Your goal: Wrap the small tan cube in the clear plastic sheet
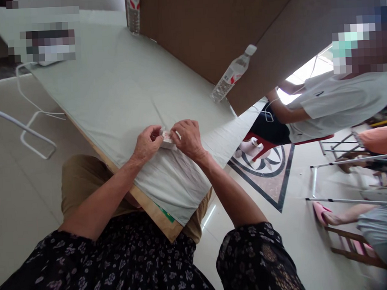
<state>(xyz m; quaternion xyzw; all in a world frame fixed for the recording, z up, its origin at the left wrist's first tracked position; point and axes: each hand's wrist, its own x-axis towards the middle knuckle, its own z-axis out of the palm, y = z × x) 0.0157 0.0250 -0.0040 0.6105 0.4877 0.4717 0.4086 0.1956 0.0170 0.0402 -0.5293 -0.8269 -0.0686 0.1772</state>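
Note:
My left hand (147, 142) and my right hand (187, 139) meet over a small white and pink packet (167, 138) that lies on the pale cloth covering the table (114, 93). Both hands pinch the packet from opposite sides, fingers curled around its edges. Most of the packet is hidden by my fingers, so I cannot make out what it is.
A plastic water bottle (232, 74) lies against a big brown cardboard sheet (214, 28); a second bottle (133, 13) stands at the far edge. A white cable (34, 111) hangs off the table's left side. Another person in a white shirt (332, 102) sits at right, beside chairs.

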